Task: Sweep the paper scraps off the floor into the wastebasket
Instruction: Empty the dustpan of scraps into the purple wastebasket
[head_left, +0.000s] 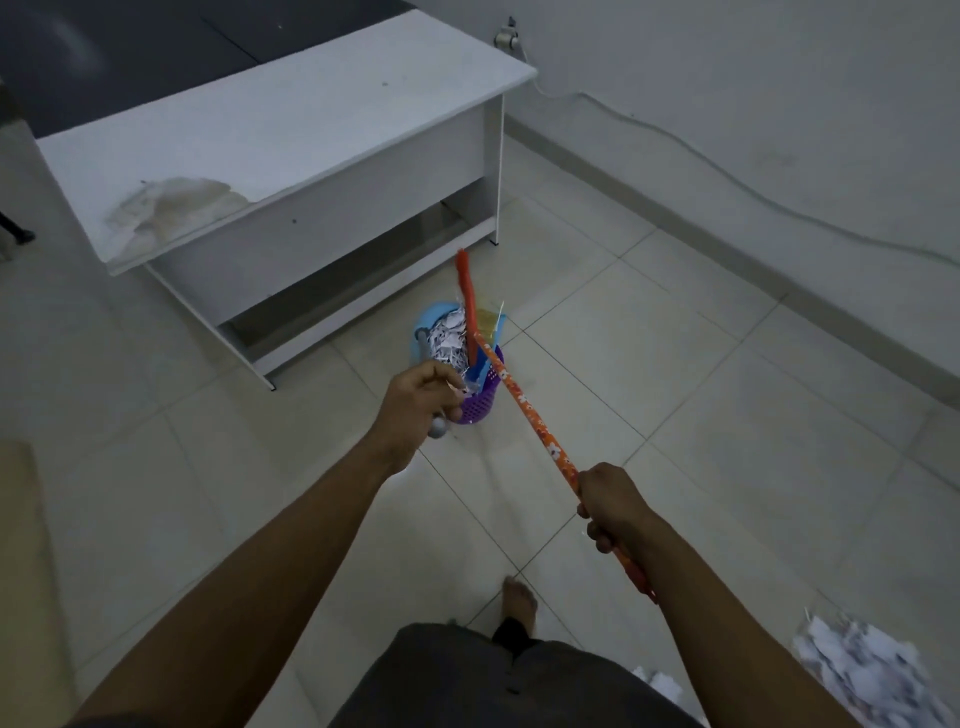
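Observation:
My left hand (418, 400) grips the grey handle of a light blue dustpan (430, 318). The pan is full of white paper scraps (450, 341) and is held over a purple wastebasket (480, 404) standing on the tiled floor. My right hand (610, 506) grips the orange flowered broom handle (524, 402). The stick runs up and left to the red broom head (464, 283), whose bristles sit by the dustpan above the basket. Another pile of paper scraps (872, 673) lies on the floor at the bottom right.
A white desk (291, 135) stands just behind the wastebasket, with a stained corner on its top. A cable (727, 174) runs along the right wall (779, 78). My bare foot (519, 597) is on the tiles below my hands. Open tiled floor (701, 374) lies to the right.

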